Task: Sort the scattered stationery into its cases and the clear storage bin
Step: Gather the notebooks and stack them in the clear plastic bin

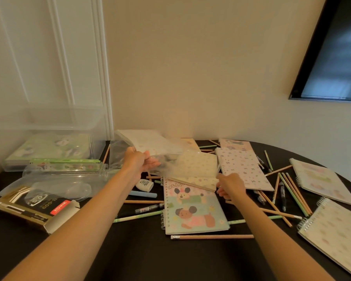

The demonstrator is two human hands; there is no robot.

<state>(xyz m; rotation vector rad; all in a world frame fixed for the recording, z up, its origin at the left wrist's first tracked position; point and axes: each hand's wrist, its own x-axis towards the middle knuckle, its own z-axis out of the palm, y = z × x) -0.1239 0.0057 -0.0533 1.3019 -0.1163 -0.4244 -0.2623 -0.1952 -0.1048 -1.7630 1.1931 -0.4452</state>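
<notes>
My left hand grips the edge of a clear plastic sleeve held above the table. My right hand holds the lower right corner of a cream patterned notebook that lies partly under that sleeve. Beneath them rests a spiral notebook with cartoon bears. The clear storage bin stands at the far left with a green panda item inside. Several pencils and pens lie scattered over the black table.
A clear tube case and an open gold-and-black pen box lie left of my arm. More notebooks lie to the right. A white correction tape and a blue eraser sit near the middle. The wall is close behind.
</notes>
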